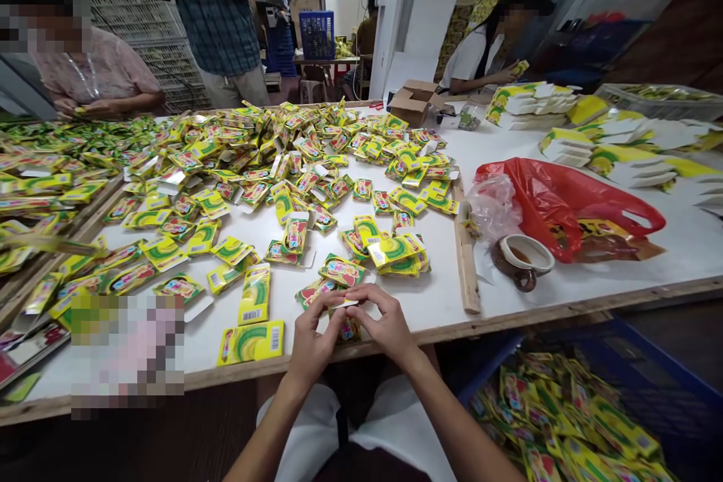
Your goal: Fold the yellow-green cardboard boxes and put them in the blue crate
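Note:
At the front edge of the table, my left hand (314, 337) and my right hand (388, 325) are closed on one small yellow-green carton (351, 330). Thumbs and fingertips meet around its top end, where a white flap shows. Much of the carton is hidden behind my fingers. Just beyond my hands lie more printed cartons (342, 269), some overlapping. To the left of my left hand, one yellow carton (251, 342) lies flat, with another carton (255, 294) above it.
A large heap of cartons (271, 135) covers the table's middle. Wooden strips (466, 263) divide the white top. Right of them are a brown mug (523, 260), a red plastic bag (565, 196) and stacked flat cartons (638, 158). A blue crate (649, 369) holds cartons below. Other people are around the table.

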`<state>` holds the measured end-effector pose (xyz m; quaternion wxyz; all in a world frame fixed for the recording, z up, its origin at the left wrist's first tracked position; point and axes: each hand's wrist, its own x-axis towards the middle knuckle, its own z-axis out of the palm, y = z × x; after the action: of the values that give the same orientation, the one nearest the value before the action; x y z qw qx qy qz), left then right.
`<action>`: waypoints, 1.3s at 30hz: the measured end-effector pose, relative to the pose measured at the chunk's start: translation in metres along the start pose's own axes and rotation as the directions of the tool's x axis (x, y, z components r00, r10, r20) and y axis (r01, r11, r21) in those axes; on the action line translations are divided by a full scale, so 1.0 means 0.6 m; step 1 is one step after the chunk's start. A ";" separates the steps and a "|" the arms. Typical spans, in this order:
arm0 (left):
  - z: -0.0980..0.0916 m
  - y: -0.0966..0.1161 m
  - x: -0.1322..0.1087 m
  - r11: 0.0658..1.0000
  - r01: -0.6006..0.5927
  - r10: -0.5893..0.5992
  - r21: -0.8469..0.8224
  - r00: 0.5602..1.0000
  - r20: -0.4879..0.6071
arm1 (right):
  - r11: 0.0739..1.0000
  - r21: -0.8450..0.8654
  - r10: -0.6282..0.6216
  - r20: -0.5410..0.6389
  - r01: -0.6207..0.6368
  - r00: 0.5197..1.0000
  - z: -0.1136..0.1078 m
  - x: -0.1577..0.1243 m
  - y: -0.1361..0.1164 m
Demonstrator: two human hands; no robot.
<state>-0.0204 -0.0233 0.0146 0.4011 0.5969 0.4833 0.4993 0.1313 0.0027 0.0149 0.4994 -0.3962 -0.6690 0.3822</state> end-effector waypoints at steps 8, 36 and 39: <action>0.003 0.012 0.017 0.992 0.130 -0.130 -0.009 0.987 -0.097 | 0.990 -0.100 0.095 -0.055 -0.100 0.994 0.005 0.017 -0.009; -0.099 0.026 0.040 0.508 -0.336 0.065 0.794 0.933 0.353 | 0.905 -0.406 0.121 -0.041 -0.127 0.992 -0.090 -0.059 -0.072; -0.107 0.055 0.039 0.565 -0.460 0.092 0.685 0.860 0.501 | 0.979 -0.205 0.036 0.111 -0.013 0.993 0.007 -0.011 -0.048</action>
<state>-0.0769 -0.0076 0.0630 0.1048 0.8709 0.4539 0.1566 0.1240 -0.0151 0.0379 0.4123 -0.4313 -0.7271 0.3396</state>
